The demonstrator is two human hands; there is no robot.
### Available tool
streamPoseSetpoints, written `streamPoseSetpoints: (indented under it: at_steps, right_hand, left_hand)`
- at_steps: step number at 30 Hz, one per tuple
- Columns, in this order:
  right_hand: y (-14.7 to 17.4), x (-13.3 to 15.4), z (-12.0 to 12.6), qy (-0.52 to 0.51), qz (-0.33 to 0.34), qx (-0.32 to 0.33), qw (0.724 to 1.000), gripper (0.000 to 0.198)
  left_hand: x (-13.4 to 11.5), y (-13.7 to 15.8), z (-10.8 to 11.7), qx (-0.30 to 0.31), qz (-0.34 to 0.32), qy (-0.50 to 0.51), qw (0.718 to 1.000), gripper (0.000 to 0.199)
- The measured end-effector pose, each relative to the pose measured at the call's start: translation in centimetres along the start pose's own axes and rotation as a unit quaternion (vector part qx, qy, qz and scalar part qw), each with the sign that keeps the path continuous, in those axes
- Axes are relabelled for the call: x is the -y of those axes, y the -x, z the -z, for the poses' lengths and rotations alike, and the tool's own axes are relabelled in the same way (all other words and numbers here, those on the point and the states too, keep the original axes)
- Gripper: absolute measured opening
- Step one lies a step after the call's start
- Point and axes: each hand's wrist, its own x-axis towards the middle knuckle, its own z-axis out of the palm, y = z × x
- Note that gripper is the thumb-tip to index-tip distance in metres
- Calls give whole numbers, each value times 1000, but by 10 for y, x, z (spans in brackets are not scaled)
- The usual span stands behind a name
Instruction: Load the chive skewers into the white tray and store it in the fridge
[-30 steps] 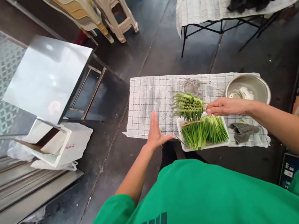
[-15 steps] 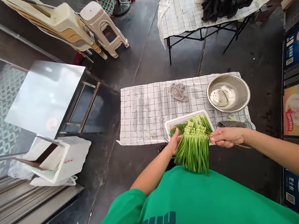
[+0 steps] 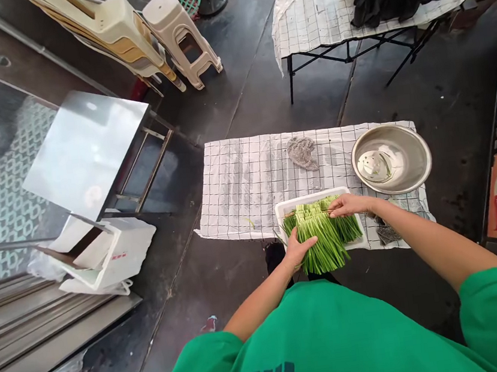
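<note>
A layered bunch of skewered green chives [image 3: 323, 242] hangs over the near edge of a white tray [image 3: 282, 208]. My left hand [image 3: 298, 250] grips the bunch from its left side, thumb lying across the leaves. Pinched in the fingers of my right hand [image 3: 351, 204] are thin skewer sticks at the bunch's upper right. More chives [image 3: 348, 229] lie in the tray beneath and beside the held ones. The undersides of the held chives and my left fingertips are hidden.
The tray stands on a low table with a checked cover [image 3: 230, 188]. A steel bowl [image 3: 415, 159], a grey rag [image 3: 302, 154] and a dark cloth [image 3: 388, 232] share it. Beyond are another covered table [image 3: 313, 15], stools [image 3: 182, 37] and a metal-topped table [image 3: 89, 145].
The held chives have moved forward and down over the tray. My right hand has shifted forward and left, and my left hand now lies lower on the leaves.
</note>
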Motion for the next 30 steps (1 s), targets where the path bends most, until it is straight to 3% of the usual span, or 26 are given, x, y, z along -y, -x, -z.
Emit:
streamPoseSetpoints:
  at_steps: [3, 9, 14, 17, 20, 22, 23, 26, 28, 30]
  right_hand:
    - [-16, -1, 4, 104, 29, -54, 993, 43]
    - [-30, -17, 4, 246, 26, -143, 958, 40]
    - [-30, -30, 1, 290, 83, -197, 933, 40]
    - [-34, -33, -2, 341, 95, -208, 912, 35]
    - [-39, -31, -5, 388, 68, -193, 899, 33]
    - [-39, -29, -8, 410, 54, -190, 890, 35]
    - [-39, -28, -10, 419, 51, -194, 885, 36]
    - [-37, -29, -19, 427, 47, -214, 877, 36]
    - [-37, -31, -25, 416, 36, -231, 879, 37]
    - [-39, -31, -29, 396, 22, -244, 885, 39]
  left_hand:
    - [0, -2, -5, -34, -13, -19, 999, 98]
    - [-10, -6, -11, -120, 37, -105, 986, 102]
    - [-24, -10, -4, -121, 42, -71, 989, 95]
    - [-35, -9, 0, -107, 85, -137, 981, 94]
    - [-46, 3, 0, -146, 113, -245, 952, 100]
    - [-50, 13, -1, -191, 59, -315, 928, 102]
    - [-50, 18, -2, -196, -1, -349, 916, 100]
    - [-51, 17, -8, -117, -198, -429, 874, 82]
    - [-51, 6, -12, -85, -211, -445, 866, 76]
    - [-50, -8, -13, -94, -152, -432, 884, 80]
